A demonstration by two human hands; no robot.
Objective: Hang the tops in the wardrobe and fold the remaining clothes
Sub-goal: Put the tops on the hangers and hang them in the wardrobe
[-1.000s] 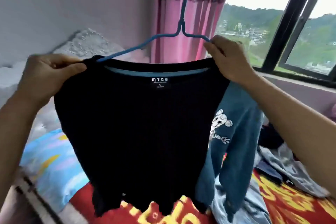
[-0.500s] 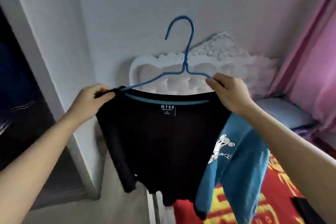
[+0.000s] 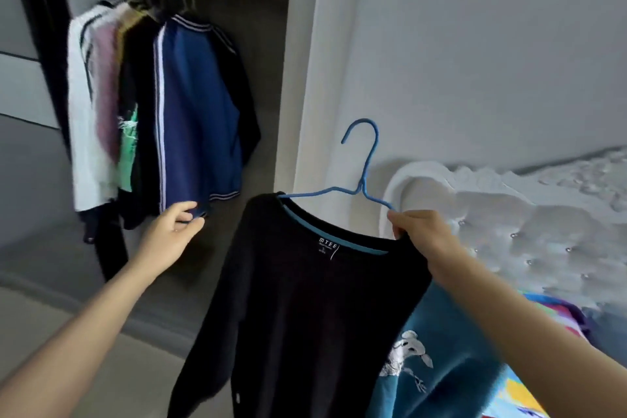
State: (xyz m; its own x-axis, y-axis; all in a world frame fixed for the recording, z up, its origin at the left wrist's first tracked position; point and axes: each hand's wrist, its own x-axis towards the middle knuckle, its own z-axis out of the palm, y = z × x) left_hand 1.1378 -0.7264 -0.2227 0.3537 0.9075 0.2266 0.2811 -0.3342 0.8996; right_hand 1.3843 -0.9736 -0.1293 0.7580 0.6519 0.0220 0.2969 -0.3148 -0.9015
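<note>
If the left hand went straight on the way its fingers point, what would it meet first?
The hem of the blue jacket hanging in the wardrobe, right ahead of the left hand. Depth is unclear; the fingers may already touch it.

White tufted headboard (image 3: 509, 231) against the grey wall (image 3: 492, 44), bright multicoloured bedding (image 3: 559, 314) just below it.

Left hand (image 3: 169, 237) released black top (image 3: 305, 316) shoulder, moved to hem of blue jacket (image 3: 200, 112) in wardrobe (image 3: 264, 44). Hanger (image 3: 363, 176) tilted, low end at right hand (image 3: 420, 234), now sole support.
</note>
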